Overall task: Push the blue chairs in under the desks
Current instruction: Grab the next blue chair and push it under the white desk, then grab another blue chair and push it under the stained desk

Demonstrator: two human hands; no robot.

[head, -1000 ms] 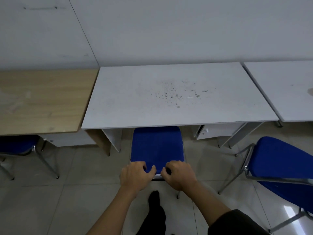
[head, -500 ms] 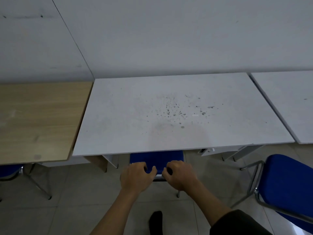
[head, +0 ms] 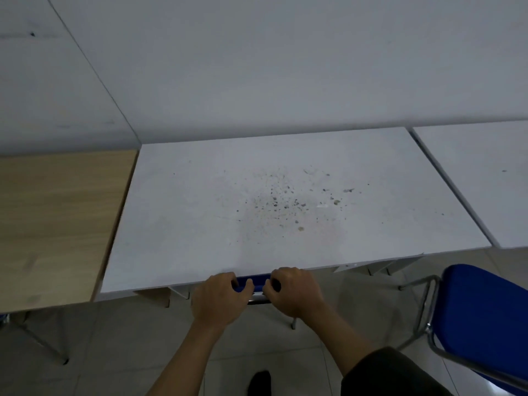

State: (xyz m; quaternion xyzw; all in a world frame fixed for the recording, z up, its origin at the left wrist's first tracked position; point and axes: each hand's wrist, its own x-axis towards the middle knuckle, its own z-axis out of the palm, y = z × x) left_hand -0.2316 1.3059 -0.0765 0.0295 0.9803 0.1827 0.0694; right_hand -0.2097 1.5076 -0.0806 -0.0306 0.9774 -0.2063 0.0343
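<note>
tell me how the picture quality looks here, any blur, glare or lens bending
Head view: dim, flat light with a grey cast; wide-angle bending bows the white desk edges and wall seams; slight motion blur softens the wooden desk edge at left; a small glare patch sits on the floor tiles under the blue chair at right; both hands read fairly sharp.
</note>
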